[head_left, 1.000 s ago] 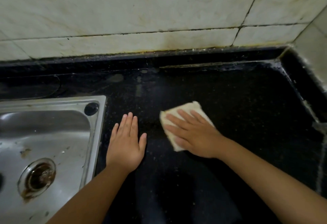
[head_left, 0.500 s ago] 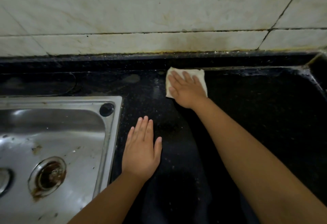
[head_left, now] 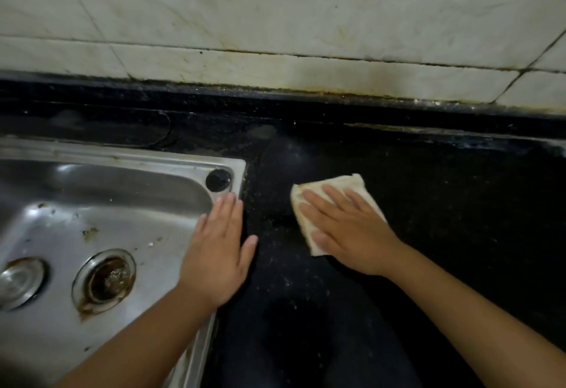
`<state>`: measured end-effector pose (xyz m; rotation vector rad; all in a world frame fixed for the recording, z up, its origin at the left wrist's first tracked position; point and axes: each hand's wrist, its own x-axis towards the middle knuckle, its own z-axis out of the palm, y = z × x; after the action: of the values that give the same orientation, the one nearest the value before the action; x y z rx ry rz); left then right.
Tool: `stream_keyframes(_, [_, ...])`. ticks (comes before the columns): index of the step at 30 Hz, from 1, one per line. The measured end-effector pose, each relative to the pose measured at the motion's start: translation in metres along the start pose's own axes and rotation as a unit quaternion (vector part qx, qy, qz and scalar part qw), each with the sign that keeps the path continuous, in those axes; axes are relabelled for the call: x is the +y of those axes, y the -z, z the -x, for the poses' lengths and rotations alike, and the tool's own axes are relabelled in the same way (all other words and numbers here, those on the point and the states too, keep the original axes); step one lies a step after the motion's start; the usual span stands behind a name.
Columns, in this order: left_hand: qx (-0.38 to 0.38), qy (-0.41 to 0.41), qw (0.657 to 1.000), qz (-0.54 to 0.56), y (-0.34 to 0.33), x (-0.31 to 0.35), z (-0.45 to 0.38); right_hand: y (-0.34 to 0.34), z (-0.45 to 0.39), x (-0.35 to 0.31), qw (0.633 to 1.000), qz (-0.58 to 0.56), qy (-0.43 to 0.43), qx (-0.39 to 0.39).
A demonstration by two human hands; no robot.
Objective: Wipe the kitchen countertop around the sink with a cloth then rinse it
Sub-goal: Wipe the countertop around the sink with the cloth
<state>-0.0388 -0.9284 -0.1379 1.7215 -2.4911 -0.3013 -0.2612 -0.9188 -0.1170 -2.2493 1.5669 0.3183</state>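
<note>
From the head view, the right hand [head_left: 352, 228] is pressing flat, fingers straight, on the folded cloth [head_left: 337, 191], which is lying on the black countertop [head_left: 459, 219] right of the sink [head_left: 92, 204]. The left hand [head_left: 219, 253] is resting flat and empty, fingers straight, over the sink's right rim.

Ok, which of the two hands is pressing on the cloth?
The right hand, flat on the folded cloth on the black countertop. The left hand rests bare at the sink's rim.

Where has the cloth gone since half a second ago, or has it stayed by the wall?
Yes, it moved. The cloth, pressed flat under the right hand, has slid away from the tiled wall toward the counter's front.
</note>
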Motion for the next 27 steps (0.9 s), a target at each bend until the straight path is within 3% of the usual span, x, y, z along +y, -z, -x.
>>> stream_keyframes(3, [-0.006, 0.012, 1.000, -0.027, -0.010, 0.005, 0.004, 0.013, -0.004, 0.027, 0.995, 0.007, -0.096, 0.002])
stream_keyframes(6, [0.024, 0.024, 0.999, -0.027, -0.013, 0.005, 0.004, 0.034, -0.048, 0.028, 0.991, -0.041, -0.126, 0.024])
stream_keyframes(13, [0.040, 0.038, 0.998, -0.022, -0.014, 0.008, 0.004, 0.063, -0.153, -0.023, 0.997, -0.044, 0.002, 0.064])
stream_keyframes(19, [0.038, 0.043, 0.998, -0.023, -0.014, 0.008, 0.004, 0.064, -0.165, -0.047, 0.996, -0.025, 0.067, 0.046])
stream_keyframes(23, [0.056, 0.047, 0.997, -0.017, -0.016, 0.006, 0.004, 0.049, -0.130, -0.019, 0.998, 0.011, 0.013, 0.058])
stream_keyframes(27, [0.049, 0.047, 0.998, -0.008, -0.015, 0.007, 0.005, 0.029, -0.064, 0.021, 0.992, 0.021, -0.108, 0.056])
